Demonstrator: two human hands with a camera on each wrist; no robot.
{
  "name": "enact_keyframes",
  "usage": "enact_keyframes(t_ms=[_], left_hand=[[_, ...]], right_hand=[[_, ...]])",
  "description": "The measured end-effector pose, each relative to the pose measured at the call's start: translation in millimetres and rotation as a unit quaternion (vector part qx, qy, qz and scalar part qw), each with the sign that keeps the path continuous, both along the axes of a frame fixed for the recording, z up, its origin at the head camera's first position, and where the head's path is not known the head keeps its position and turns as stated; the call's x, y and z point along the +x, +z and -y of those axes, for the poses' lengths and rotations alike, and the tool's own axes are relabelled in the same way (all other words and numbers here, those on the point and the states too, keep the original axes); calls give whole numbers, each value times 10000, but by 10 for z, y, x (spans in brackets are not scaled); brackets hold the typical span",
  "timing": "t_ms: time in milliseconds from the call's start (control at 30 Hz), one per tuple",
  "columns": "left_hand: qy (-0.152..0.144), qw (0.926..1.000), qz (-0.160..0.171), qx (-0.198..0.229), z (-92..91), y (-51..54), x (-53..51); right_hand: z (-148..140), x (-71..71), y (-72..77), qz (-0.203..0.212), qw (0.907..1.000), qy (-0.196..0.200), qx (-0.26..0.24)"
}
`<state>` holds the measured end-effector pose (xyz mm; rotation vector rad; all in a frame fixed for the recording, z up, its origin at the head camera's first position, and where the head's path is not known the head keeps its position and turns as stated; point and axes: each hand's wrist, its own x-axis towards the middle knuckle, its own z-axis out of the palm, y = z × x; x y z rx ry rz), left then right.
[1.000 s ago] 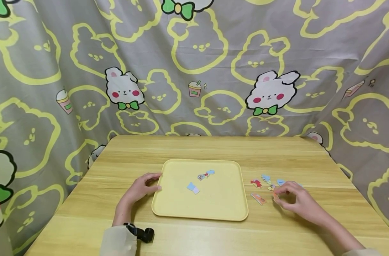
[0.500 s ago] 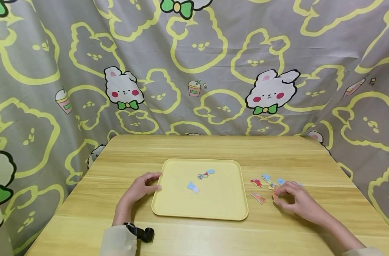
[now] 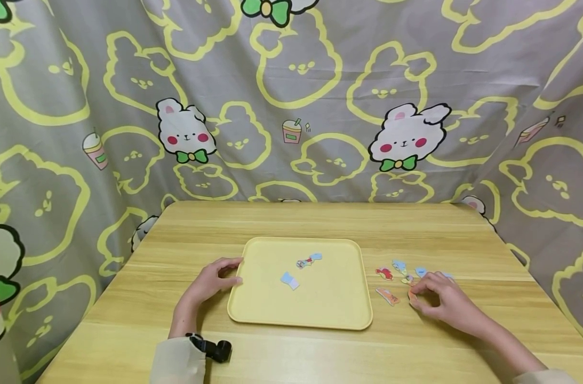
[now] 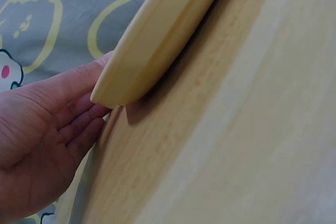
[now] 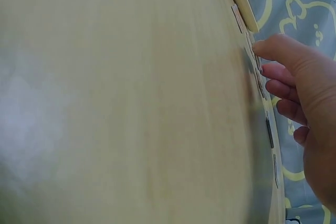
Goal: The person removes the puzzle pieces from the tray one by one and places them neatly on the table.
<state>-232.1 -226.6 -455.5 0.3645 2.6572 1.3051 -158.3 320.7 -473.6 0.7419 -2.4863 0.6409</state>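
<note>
My left hand holds the left rim of a pale yellow tray, with the thumb at the rim in the left wrist view. On the tray lie a blue and lilac puzzle piece and a small joined strip of printed pieces. To the right of the tray, my right hand pinches a small orange puzzle piece at the tabletop. Its fingers hide part of that piece. Close by lie an orange piece, a red piece and a light blue and yellow piece.
More blue pieces lie behind my right hand, partly covered by it. The wooden table ends at a grey curtain with bunny prints. A black wrist-camera mount sits on my left wrist.
The orange piece between my right fingers has shifted very slightly. My left hand, the tray and the pieces on it stay as they were.
</note>
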Motion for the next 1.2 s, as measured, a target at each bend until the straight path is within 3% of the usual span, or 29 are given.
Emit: enact_keyframes(t_ms=[1200], left_hand=[[-77,9999,-98,-16,-16,53,24]], right_hand=[[6,23,37,5,9989,-137,438]])
